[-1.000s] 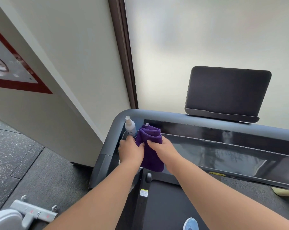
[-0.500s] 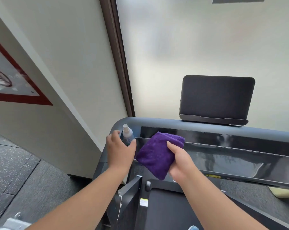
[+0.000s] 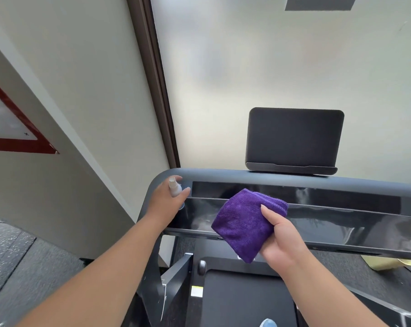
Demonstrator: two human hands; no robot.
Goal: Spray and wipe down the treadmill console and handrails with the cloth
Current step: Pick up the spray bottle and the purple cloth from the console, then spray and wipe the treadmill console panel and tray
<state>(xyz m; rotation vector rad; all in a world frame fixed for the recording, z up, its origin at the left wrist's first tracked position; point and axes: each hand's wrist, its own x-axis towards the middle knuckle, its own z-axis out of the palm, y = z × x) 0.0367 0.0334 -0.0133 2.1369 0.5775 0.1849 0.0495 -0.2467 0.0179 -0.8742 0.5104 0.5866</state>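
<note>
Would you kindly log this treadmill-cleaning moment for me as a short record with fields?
Left hand: left hand grips the spray bottle at the left end of the console
Right hand: right hand holds the folded purple cloth in front of the console's glossy panel
Cloth contact: cannot tell whether it touches the panel
Console top: dark tablet holder stands upright on it
Belt: treadmill belt below, between the forearms
Floor right: a yellow item, partly hidden
</note>
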